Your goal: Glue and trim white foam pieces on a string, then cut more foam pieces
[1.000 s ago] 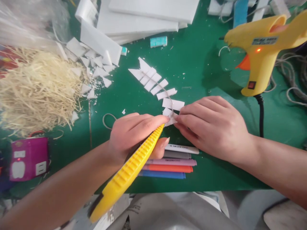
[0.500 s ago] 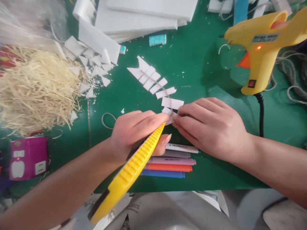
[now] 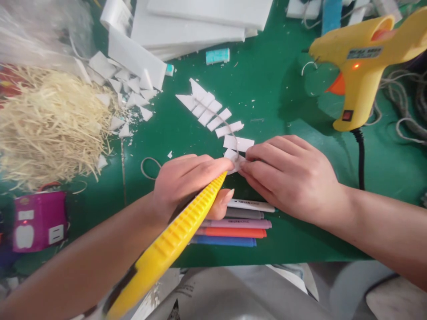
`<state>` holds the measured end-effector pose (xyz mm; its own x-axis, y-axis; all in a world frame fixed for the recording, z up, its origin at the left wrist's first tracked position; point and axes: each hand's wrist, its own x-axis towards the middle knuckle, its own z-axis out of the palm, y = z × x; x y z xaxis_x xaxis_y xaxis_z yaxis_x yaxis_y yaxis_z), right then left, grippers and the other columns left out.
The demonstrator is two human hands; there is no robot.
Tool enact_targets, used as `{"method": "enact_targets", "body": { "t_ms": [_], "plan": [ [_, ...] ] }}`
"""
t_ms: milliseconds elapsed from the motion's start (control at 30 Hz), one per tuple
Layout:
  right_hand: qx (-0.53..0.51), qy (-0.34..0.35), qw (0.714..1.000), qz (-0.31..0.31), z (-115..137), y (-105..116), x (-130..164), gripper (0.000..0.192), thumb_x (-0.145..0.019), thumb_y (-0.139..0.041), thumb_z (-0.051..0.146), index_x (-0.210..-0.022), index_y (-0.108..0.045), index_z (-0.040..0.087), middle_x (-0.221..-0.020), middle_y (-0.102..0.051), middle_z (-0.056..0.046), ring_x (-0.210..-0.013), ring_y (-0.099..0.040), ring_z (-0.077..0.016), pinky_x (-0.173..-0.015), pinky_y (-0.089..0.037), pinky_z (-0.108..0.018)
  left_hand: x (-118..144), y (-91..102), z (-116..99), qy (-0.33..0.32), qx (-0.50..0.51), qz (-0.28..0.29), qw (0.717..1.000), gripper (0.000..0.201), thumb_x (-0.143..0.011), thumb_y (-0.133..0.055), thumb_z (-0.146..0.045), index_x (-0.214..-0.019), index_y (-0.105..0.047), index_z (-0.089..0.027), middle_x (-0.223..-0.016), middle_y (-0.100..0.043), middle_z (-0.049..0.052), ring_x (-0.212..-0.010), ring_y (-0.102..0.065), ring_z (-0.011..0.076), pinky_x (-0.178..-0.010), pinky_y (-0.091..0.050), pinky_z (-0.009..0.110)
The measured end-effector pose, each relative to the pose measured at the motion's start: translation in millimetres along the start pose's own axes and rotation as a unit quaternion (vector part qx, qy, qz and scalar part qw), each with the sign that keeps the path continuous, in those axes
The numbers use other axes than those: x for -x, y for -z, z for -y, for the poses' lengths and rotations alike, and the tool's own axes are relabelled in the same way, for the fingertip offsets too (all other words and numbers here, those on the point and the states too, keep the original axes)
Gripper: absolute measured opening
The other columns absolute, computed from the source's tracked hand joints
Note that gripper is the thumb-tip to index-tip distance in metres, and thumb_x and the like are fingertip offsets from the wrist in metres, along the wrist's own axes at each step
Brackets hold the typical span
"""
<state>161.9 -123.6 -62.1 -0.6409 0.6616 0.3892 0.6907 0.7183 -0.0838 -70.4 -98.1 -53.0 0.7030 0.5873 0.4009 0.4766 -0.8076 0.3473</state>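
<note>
A yellow utility knife (image 3: 173,238) with a ribbed handle lies in my left hand (image 3: 191,182), its fingers closed round it. The knife's handle end points toward my body, and its blade is not visible. My left fingertips also touch the white head piece (image 3: 232,167) at the near end of a fish-bone shape. With closed fingers, my right hand (image 3: 293,178) pinches that piece from the right side. Away from my hands run several white foam strips (image 3: 229,129) on a grey cord (image 3: 216,113), ending in two pointed tail pieces (image 3: 191,95).
Several markers (image 3: 238,224) lie below my hands. A yellow glue gun (image 3: 362,66), its light lit, stands at right with a black cable. At left are wood shavings (image 3: 53,129), foam scraps (image 3: 135,91) and a purple box (image 3: 40,221). White foam sheets (image 3: 207,22) lie at the back.
The knife's handle end has swung slightly lower and to the left. Both hands keep their hold at the white head piece; the whole view has shifted very slightly.
</note>
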Motion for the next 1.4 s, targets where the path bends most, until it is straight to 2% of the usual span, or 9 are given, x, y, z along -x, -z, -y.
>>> {"method": "enact_targets", "body": {
  "t_ms": [100,233,467,667,733,833,1100,1300,1400],
  "plan": [
    [-0.002,0.004,1.000,-0.002,0,0,0,0.021,-0.102,-0.058,0.017,-0.084,-0.070,0.019,-0.090,-0.075,-0.005,-0.078,-0.060,-0.0167,-0.068,-0.043,-0.033,1,0.7,-2,-0.019,0.026,-0.080,0.996,0.025,-0.101,-0.047,-0.034,-0.105,-0.069,-0.024,-0.080,-0.077,-0.001,-0.063,-0.071,0.0148,-0.060,-0.056,0.026],
    [-0.003,0.001,1.000,-0.001,-1,0,1,0.021,-0.102,-0.058,0.017,-0.085,-0.070,0.020,-0.090,-0.075,-0.004,-0.079,-0.059,-0.0169,-0.069,-0.042,-0.033,2,9.6,-3,0.009,0.027,0.043,0.999,0.022,-0.099,-0.053,-0.031,-0.113,-0.069,-0.025,-0.093,-0.081,0.000,-0.075,-0.076,0.0182,-0.071,-0.062,0.029],
    [0.003,0.004,1.000,-0.002,-1,0,1,0.019,-0.102,-0.060,0.019,-0.087,-0.071,0.019,-0.090,-0.075,-0.004,-0.079,-0.060,-0.0170,-0.069,-0.044,-0.033,1,10.6,2,-0.013,0.018,0.055,0.998,0.025,-0.099,-0.053,-0.031,-0.115,-0.069,-0.022,-0.095,-0.081,0.002,-0.077,-0.077,0.0185,-0.070,-0.061,0.027],
    [0.004,0.005,1.000,-0.014,-1,0,1,0.019,-0.102,-0.061,0.019,-0.085,-0.070,0.019,-0.090,-0.076,-0.004,-0.078,-0.062,-0.0170,-0.069,-0.045,-0.033,4,1.2,2,0.006,0.004,-0.016,1.000,0.033,-0.103,-0.040,-0.038,-0.112,-0.068,-0.023,-0.086,-0.080,0.001,-0.070,-0.075,0.0177,-0.065,-0.057,0.027],
    [0.003,0.005,1.000,-0.012,-1,0,1,0.018,-0.102,-0.061,0.019,-0.086,-0.071,0.019,-0.090,-0.077,-0.004,-0.078,-0.062,-0.0170,-0.069,-0.045,-0.033,4,5.1,2,0.002,-0.014,0.057,0.998,0.031,-0.102,-0.044,-0.038,-0.117,-0.067,-0.024,-0.093,-0.081,0.002,-0.076,-0.077,0.0190,-0.069,-0.059,0.028],
    [0.001,0.003,1.000,-0.010,-1,-1,0,0.018,-0.102,-0.061,0.019,-0.087,-0.071,0.018,-0.090,-0.077,-0.004,-0.079,-0.063,-0.0173,-0.069,-0.045,-0.033,2,11.6,2,-0.006,-0.014,0.072,0.997,0.027,-0.100,-0.048,-0.032,-0.118,-0.067,-0.021,-0.096,-0.082,0.002,-0.079,-0.077,0.0187,-0.071,-0.059,0.027],
    [-0.006,-0.005,1.000,-0.010,0,0,0,0.020,-0.101,-0.061,0.017,-0.082,-0.068,0.017,-0.090,-0.076,-0.005,-0.078,-0.061,-0.0170,-0.066,-0.042,-0.034,-3,5.8,4,-0.036,-0.009,0.034,0.999,0.023,-0.100,-0.048,-0.029,-0.109,-0.067,-0.018,-0.088,-0.080,0.003,-0.072,-0.075,0.0168,-0.066,-0.056,0.026],
    [-0.001,-0.010,1.000,-0.003,1,0,0,0.021,-0.103,-0.058,0.018,-0.084,-0.068,0.018,-0.091,-0.075,-0.005,-0.079,-0.059,-0.0166,-0.067,-0.041,-0.033,2,-0.8,0,0.032,-0.014,0.017,0.999,0.024,-0.101,-0.047,-0.033,-0.104,-0.069,-0.022,-0.080,-0.077,0.000,-0.068,-0.072,0.0160,-0.066,-0.057,0.026],
    [-0.003,-0.008,1.000,0.002,0,0,0,0.021,-0.103,-0.058,0.019,-0.085,-0.069,0.019,-0.092,-0.075,-0.005,-0.080,-0.059,-0.0169,-0.067,-0.041,-0.033,6,-6.1,0,0.036,-0.001,-0.047,0.998,0.032,-0.102,-0.044,-0.041,-0.102,-0.071,-0.025,-0.074,-0.075,-0.001,-0.061,-0.069,0.0157,-0.061,-0.057,0.026]
  ]
}}
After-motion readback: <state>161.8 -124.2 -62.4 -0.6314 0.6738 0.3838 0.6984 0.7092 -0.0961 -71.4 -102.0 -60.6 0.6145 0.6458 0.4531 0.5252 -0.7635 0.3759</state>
